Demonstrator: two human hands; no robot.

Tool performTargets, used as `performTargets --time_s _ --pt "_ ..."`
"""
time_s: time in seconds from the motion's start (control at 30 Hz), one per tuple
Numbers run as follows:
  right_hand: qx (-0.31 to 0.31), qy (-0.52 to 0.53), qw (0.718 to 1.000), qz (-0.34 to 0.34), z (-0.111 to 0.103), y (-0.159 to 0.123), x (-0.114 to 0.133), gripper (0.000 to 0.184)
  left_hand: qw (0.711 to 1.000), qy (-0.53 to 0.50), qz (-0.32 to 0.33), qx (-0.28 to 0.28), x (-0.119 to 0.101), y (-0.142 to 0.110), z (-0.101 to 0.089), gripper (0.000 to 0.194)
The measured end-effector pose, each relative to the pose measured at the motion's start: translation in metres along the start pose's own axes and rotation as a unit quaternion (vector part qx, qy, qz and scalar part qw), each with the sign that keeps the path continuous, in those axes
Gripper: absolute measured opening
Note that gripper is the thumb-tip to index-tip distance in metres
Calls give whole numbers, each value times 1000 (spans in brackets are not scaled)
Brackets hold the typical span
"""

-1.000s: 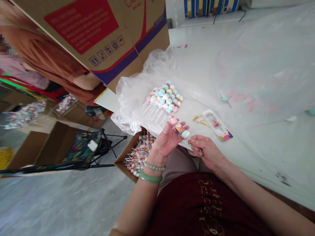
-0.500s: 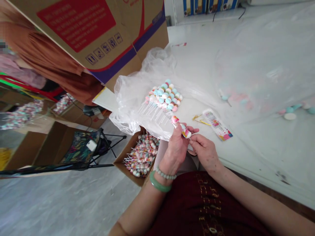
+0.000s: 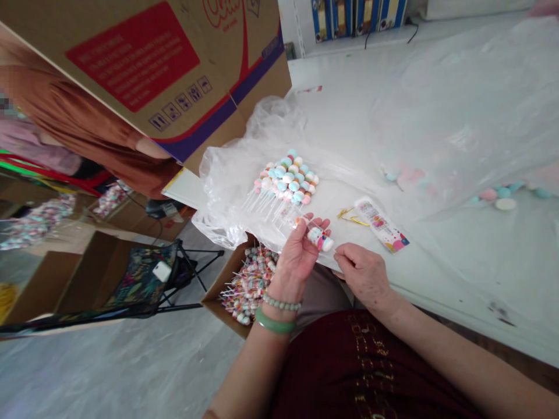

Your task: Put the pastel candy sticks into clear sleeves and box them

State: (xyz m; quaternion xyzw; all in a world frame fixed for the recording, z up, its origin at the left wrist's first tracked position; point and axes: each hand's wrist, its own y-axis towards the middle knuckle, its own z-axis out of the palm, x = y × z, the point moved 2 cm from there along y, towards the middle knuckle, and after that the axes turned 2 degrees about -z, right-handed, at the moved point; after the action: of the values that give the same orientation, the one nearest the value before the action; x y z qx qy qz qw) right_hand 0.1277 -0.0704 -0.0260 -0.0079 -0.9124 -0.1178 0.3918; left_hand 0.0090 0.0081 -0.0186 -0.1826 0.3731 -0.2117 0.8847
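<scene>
Head view: the near edge of the surface [image 3: 437, 279] runs just beneath your right hand [image 3: 364, 276], with open room on the surface to that hand's right. Your left hand [image 3: 299, 250] grasps one candy stick [image 3: 321, 239] above the near edge, its long axis slanting from upper left down to the blue-and-white end, which points at your right hand. That right grip is curled; you cannot tell whether it holds anything. Count one printed sleeve [image 3: 382, 225], one candy pile [image 3: 290, 177] and one open box [image 3: 213, 294] of candies below.
</scene>
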Motion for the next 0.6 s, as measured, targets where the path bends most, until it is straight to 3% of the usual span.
performTargets --time_s 0.2,0.3,0.47,0.53,0.6 --pt "-13 -138 985 -107 0 -4 4 27 996 13 67 -55 4 0 3 11" --pt "16 -131 985 -109 2 -4 3 25 993 5 76 -85 1 0 2 11" --pt "50 56 997 7 8 1 -5 20 994 4 106 -19 -3 -4 8 9" --pt "67 172 981 68 12 3 -9 17 994 14 110 -4 -1 -6 11 13" --pt "96 297 942 127 17 3 -12 15 994 21 104 1 0 -7 14 18"
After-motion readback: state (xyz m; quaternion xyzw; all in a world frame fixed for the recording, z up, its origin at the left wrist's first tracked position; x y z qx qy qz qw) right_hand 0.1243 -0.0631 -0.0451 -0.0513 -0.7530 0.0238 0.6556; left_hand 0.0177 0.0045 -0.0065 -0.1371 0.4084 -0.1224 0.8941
